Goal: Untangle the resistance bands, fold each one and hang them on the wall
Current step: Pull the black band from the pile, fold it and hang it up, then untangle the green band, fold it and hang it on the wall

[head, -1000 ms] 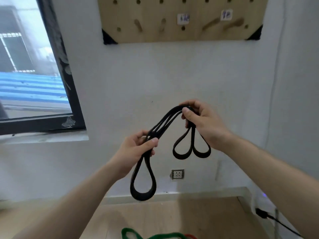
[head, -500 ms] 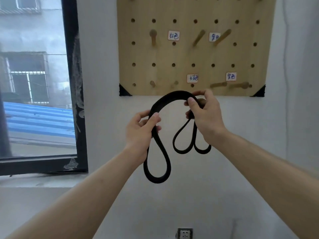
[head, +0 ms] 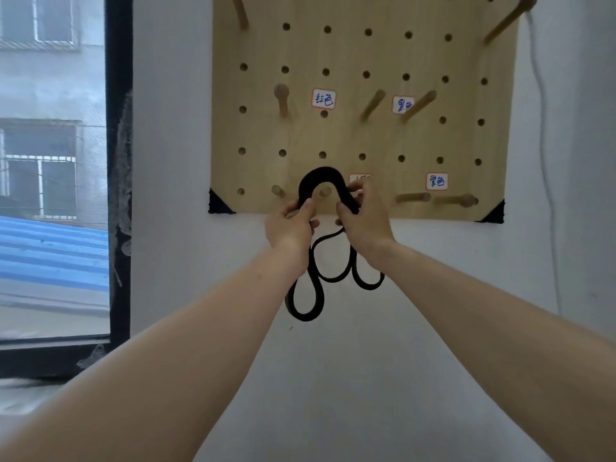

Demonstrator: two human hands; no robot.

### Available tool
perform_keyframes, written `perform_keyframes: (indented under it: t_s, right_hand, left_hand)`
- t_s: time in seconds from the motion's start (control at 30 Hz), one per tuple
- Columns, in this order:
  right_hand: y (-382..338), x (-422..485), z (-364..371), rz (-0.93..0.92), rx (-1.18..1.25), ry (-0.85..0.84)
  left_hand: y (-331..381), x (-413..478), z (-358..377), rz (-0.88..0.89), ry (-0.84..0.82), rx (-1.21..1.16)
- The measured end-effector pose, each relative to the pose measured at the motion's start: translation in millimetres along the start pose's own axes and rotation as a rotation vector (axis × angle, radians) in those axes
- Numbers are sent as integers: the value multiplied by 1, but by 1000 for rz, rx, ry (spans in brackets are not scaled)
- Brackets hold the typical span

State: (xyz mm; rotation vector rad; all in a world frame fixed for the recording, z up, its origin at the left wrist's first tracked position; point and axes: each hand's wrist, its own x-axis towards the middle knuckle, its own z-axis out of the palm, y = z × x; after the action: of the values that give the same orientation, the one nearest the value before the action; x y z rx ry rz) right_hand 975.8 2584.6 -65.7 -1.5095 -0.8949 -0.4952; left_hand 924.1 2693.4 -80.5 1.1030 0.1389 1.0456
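Note:
A folded black resistance band (head: 322,177) arches between my two hands in front of the lower edge of the wooden pegboard (head: 363,135). My left hand (head: 291,226) grips its left side and my right hand (head: 365,216) grips its right side. The arch curves over a short wooden peg (head: 325,191) in the bottom row; I cannot tell whether it touches the peg. The band's loose loops (head: 305,295) hang down below my hands against the white wall.
The pegboard carries several wooden pegs (head: 413,197) and small handwritten labels (head: 436,181). A window with a black frame (head: 118,168) stands at the left. A white cable (head: 546,181) runs down the wall at the right of the board.
Both hands have risen with the band and moved toward the wall, closer together. The arch, which was below the board, now sits at the bottom row of pegs. The view tilted up.

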Motion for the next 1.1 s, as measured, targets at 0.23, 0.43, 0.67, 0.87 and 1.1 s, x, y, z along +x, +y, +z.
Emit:
perform_keyframes:
  t_s: [0.23,0.43,0.67,0.87,1.1]
  right_hand:
    - [40,5,6,65,-152,-279]
    - [57,-19,-16,159,-347,-361]
    - [67,-109,-51,213,-528,-487]
    - [97,-236,-65,309,-489,-793]
    - [165,-405,-69,540,-449,-1069]
  left_hand:
    - [-26,31,-12,42,-68,240]
    - [-21,-1,-47,224,-104,503]
    - [-31,-80,-123,116,-189,649]
    - [-86,-173,-200,-203,-597,873]
    - [-195,-310,-289,-539,-870,1055]
